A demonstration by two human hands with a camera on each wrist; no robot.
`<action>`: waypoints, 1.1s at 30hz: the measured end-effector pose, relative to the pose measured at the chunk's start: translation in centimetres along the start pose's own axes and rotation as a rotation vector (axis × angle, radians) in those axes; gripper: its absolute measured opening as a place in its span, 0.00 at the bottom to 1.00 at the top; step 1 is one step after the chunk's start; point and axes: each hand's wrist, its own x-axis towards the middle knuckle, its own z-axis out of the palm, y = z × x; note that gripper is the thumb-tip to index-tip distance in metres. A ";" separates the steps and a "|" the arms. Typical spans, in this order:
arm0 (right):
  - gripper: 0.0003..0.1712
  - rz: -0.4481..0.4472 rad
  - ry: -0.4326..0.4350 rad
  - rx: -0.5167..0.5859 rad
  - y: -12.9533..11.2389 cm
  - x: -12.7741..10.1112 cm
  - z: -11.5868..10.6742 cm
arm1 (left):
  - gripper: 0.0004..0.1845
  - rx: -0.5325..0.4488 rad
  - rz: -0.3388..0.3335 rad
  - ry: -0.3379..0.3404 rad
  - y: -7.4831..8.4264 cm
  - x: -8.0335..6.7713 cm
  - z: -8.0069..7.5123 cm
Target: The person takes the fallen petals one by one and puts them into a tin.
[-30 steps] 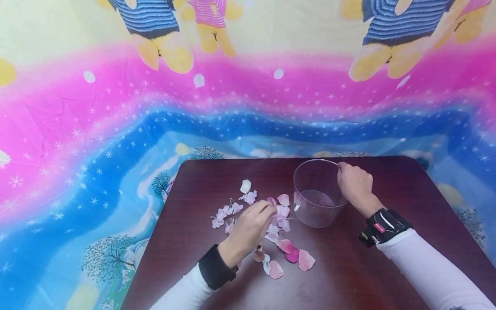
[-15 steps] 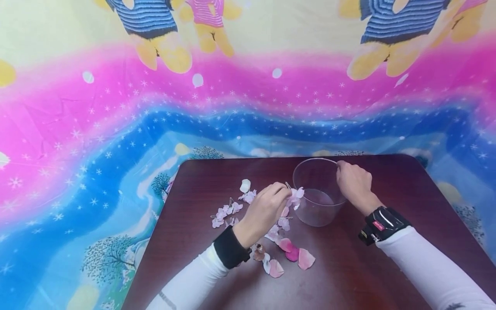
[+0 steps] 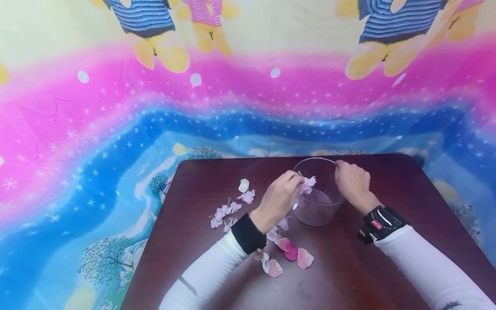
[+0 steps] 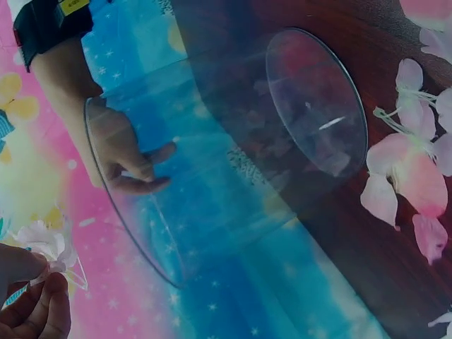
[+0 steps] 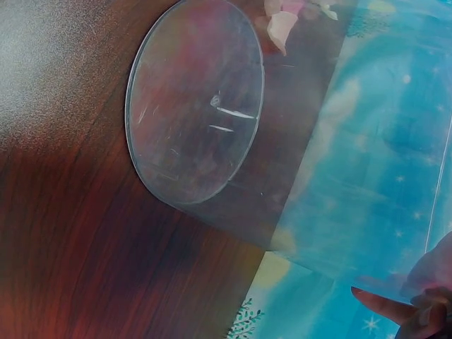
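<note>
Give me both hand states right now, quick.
Left hand: closed, pinching a small pale pink flower cluster over the clear plastic cup.
Right hand: closed, gripping the cup's rim on its far right side.

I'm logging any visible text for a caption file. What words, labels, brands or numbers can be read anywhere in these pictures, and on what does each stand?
No text can be read.
Red label on the black wrist device by the right hand: too small and blurred.
Yellow label on that device in the left wrist view: blurred, cut off at the edge.
Clear plastic container, table, backdrop cloth: no lettering, only pictures and stars.
</note>
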 end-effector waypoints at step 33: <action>0.18 -0.014 0.024 0.006 0.1 0.0 0.1 | 0.44 0.271 0.011 -0.435 0.0 -3.5 0.9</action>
